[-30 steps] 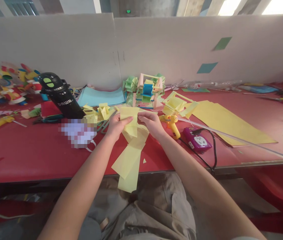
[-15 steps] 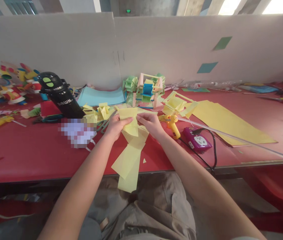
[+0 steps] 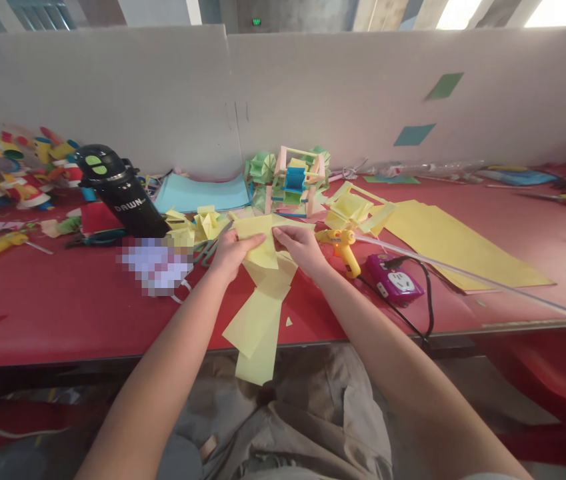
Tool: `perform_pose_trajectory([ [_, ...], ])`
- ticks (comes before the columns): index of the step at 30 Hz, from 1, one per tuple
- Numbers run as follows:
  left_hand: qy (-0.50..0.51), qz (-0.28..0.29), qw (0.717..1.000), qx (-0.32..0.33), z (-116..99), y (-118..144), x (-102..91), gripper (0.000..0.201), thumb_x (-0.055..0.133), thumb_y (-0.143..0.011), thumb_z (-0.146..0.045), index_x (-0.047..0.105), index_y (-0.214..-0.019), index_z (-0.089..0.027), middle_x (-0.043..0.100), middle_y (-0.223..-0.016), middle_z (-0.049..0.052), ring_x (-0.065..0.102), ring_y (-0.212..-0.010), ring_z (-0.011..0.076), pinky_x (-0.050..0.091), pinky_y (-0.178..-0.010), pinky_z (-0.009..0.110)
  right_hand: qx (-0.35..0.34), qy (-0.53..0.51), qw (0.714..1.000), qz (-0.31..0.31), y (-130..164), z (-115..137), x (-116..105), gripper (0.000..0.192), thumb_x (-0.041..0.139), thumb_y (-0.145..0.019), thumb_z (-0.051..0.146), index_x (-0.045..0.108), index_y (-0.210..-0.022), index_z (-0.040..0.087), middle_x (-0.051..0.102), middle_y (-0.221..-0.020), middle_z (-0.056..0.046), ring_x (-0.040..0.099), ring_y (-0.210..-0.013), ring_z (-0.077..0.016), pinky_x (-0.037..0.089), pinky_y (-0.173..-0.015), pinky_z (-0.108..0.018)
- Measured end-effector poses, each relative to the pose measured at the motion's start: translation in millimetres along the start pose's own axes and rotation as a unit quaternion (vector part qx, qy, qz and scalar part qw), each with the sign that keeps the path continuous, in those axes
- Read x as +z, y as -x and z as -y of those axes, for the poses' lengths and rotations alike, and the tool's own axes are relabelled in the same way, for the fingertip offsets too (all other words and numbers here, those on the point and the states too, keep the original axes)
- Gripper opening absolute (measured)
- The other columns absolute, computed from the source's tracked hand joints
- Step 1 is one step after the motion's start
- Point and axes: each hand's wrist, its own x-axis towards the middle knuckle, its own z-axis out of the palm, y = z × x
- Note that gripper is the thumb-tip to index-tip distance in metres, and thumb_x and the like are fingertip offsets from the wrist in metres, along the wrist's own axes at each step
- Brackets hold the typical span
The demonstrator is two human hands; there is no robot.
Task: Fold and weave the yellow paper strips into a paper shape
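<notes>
Fingertips of the left hand [image 3: 227,252] and right hand [image 3: 301,245] pinch the folded top of a yellow paper strip [image 3: 259,293]; the fold itself is partly hidden behind them. Its tail hangs over the red table [image 3: 63,307] edge. A blurred patch [image 3: 155,265] lies beside the black bottle [image 3: 117,190].

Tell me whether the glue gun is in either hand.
No. The glue gun lies on the table beside the right hand; both hands hold yellow paper.

yellow paper strip [image 3: 257,313], red table [image 3: 63,300], black bottle [image 3: 120,193]
</notes>
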Motion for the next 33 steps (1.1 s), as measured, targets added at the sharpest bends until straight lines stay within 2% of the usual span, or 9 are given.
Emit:
perform_pose_trajectory([
  [7, -0.018, -0.012, 1.0, 0.01, -1.0, 0.8, 1.8, 0.053, 0.088, -0.055, -0.037, 0.075, -0.1, -0.012, 0.076, -0.094, 0.013, 0.071, -0.083, 0.0279, 0.057, -0.075, 0.037, -0.011, 0.026, 1.0, 0.002, -0.7, -0.6, 0.0, 0.036, 0.08, -0.066, 0.046, 0.074, -0.087, 0.017, 0.07, -0.078, -0.003, 0.061, -0.068, -0.0142, 0.052, -0.067, -0.029],
  [16, -0.017, -0.021, 1.0, 0.014, -2.8, 1.7, 4.2, 0.056, 0.089, -0.052, -0.039, 0.074, -0.098, -0.011, 0.076, -0.092, 0.013, 0.072, -0.081, 0.0274, 0.057, -0.075, 0.037, -0.017, 0.022, 1.0, 0.004, -1.0, -4.3, 0.7, 0.032, 0.077, -0.069, 0.042, 0.073, -0.088, 0.016, 0.071, -0.081, -0.004, 0.064, -0.071, -0.0154, 0.054, -0.071, -0.031],
  [24, -0.012, -0.022, 1.0, 0.012, -2.0, 1.5, 4.2, 0.053, 0.089, -0.053, -0.037, 0.075, -0.097, -0.011, 0.076, -0.096, 0.013, 0.072, -0.082, 0.0271, 0.057, -0.075, 0.038, -0.022, 0.029, 0.999, 0.003, -0.8, -4.6, 0.8, 0.032, 0.076, -0.07, 0.043, 0.073, -0.088, 0.017, 0.071, -0.08, -0.004, 0.063, -0.069, -0.0154, 0.054, -0.07, -0.032],
  [30, -0.02, -0.027, 0.999, 0.016, -1.4, 0.9, 3.7, 0.054, 0.09, -0.051, -0.038, 0.075, -0.096, -0.012, 0.076, -0.098, 0.014, 0.071, -0.085, 0.0279, 0.057, -0.078, 0.038, 0.01, 0.008, 1.0, 0.008, 0.3, -1.3, 1.8, 0.036, 0.077, -0.067, 0.048, 0.073, -0.086, 0.017, 0.07, -0.078, -0.004, 0.062, -0.069, -0.0147, 0.054, -0.071, -0.032],
  [33, -0.028, -0.011, 0.999, 0.019, -2.9, 2.0, 4.6, 0.056, 0.09, -0.051, -0.04, 0.075, -0.098, -0.012, 0.076, -0.098, 0.013, 0.071, -0.088, 0.0277, 0.056, -0.08, 0.037, 0.019, 0.006, 1.0, 0.0, 1.0, 1.0, 2.4, 0.038, 0.076, -0.069, 0.052, 0.073, -0.083, 0.016, 0.067, -0.072, -0.003, 0.058, -0.064, -0.0126, 0.052, -0.066, -0.029],
])
